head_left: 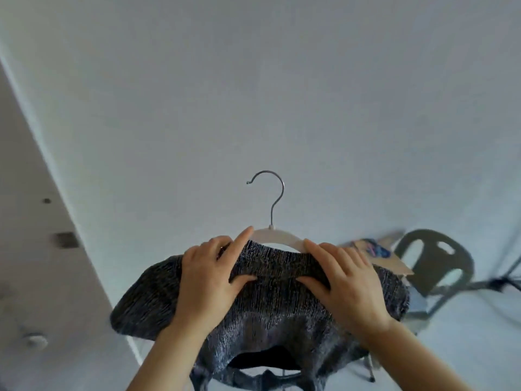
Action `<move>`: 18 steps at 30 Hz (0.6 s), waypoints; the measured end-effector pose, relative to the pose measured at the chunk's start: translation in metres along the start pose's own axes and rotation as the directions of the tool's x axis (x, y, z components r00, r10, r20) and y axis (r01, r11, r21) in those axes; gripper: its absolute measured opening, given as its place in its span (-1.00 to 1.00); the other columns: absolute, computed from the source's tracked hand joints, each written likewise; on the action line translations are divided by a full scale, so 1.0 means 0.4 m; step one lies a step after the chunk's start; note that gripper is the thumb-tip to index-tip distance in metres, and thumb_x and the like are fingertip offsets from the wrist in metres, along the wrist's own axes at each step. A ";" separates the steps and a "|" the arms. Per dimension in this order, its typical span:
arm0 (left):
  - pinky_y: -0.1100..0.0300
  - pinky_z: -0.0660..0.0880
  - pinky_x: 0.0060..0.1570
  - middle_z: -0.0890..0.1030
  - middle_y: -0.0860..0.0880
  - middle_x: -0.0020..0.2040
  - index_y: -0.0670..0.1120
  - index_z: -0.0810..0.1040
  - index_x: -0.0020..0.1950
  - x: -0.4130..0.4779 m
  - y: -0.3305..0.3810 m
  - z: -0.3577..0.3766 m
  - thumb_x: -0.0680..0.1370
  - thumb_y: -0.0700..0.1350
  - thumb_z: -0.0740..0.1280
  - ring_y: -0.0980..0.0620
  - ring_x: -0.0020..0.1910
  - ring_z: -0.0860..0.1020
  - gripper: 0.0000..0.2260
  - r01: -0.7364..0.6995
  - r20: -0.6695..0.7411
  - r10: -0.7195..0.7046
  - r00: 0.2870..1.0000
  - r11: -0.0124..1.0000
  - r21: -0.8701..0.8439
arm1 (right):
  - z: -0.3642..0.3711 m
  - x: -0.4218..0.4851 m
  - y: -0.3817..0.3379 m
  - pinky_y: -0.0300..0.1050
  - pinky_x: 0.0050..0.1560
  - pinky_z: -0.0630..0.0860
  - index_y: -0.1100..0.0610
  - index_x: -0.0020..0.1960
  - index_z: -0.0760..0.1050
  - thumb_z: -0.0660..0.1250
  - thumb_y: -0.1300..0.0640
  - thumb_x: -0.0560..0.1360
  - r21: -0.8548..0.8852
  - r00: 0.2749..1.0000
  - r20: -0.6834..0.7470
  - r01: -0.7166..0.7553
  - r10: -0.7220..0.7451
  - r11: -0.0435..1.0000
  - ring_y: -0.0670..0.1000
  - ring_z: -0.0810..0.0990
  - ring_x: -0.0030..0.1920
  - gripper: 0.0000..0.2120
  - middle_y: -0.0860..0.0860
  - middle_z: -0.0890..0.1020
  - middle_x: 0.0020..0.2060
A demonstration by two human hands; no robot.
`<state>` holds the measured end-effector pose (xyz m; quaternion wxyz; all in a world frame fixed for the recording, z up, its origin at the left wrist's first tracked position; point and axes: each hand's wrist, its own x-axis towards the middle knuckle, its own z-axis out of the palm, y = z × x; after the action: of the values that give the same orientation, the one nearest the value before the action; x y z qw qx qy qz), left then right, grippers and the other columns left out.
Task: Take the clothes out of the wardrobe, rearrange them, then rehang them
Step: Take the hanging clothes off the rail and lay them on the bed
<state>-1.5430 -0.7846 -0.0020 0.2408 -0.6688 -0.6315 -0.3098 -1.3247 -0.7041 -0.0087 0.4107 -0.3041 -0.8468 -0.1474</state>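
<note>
A dark grey knitted top [270,309] hangs on a white hanger [275,235] with a metal hook [270,193], held up in front of a pale wall. My left hand [210,280] grips the garment's left shoulder, thumb under the folded neckline and index finger stretched toward the hanger. My right hand [344,280] grips the right shoulder the same way, thumb tucked beneath the neckline fold. The hanger's arms are hidden inside the fabric. No wardrobe rail shows.
A pale panel [36,221] with small fittings runs along the left edge. At the right stands a dark plastic chair [439,261] with a cardboard box [386,256] beside it. Thin stand legs [501,280] cross the floor at far right.
</note>
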 end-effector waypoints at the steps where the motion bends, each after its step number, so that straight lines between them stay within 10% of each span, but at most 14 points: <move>1: -0.04 0.47 -0.10 0.58 -0.05 -0.09 0.00 0.31 0.37 0.028 0.045 0.035 0.21 0.05 0.56 -0.07 -0.15 0.57 -0.21 -0.047 -0.007 0.047 0.999 0.998 -0.050 | -0.036 -0.026 0.043 -0.06 -0.05 0.51 0.06 0.26 0.38 0.22 -0.18 0.45 -0.053 0.999 0.008 -0.042 0.042 0.998 0.03 0.56 -0.08 -0.52 0.01 0.64 -0.03; 10: 0.05 0.33 -0.02 0.51 0.01 0.01 0.03 0.26 0.43 0.183 0.500 0.306 0.40 0.21 0.26 0.02 0.00 0.43 -0.37 -0.404 -0.071 0.422 0.904 0.784 -0.472 | -0.355 -0.316 0.278 -0.09 -0.02 0.51 0.05 0.28 0.35 0.24 -0.16 0.42 -0.429 0.895 -0.073 -0.426 0.439 0.797 -0.04 0.45 0.00 -0.50 -0.02 0.61 0.00; 18: -0.12 0.45 -0.02 0.59 -0.08 -0.04 0.03 0.30 0.39 0.159 0.980 0.393 0.21 0.04 0.58 -0.12 -0.08 0.58 -0.19 -0.518 -0.140 0.612 0.778 0.499 -0.694 | -0.635 -0.609 0.370 -0.08 0.02 0.49 0.03 0.29 0.34 0.21 -0.18 0.43 -0.633 0.750 -0.232 -0.600 0.620 0.489 -0.04 0.44 0.01 -0.50 -0.04 0.58 0.02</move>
<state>-1.1354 -0.6621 -0.0380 0.0168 -0.8947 -0.2243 -0.3860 -0.9604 -0.8128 -0.0428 0.2849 -0.7121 -0.5755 -0.2838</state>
